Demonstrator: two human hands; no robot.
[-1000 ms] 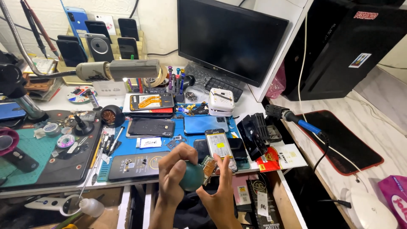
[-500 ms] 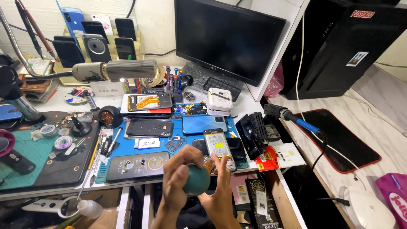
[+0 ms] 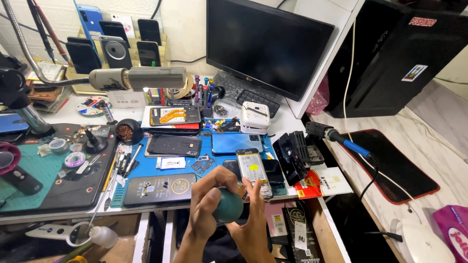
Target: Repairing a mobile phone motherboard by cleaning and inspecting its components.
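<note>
Two hands meet at the front edge of the surface [image 3: 58,117], low in the head view. The left hand [image 3: 207,197] wraps its fingers around a round teal ball [image 3: 228,207], and the right hand [image 3: 253,216] cups the ball from below with fingers spread up toward an open phone [image 3: 253,170] with a yellow sticker. Just behind them lie a blue mat [image 3: 146,168], more phones and small tools, with a black monitor [image 3: 265,44] farther back.

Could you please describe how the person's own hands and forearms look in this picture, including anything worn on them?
Both hands are bare: the left hand and the right hand carry no gloves, and no rings or watch show. The forearms rising from the bottom edge are uncovered, with no sleeves, straps or cables in view.
</note>
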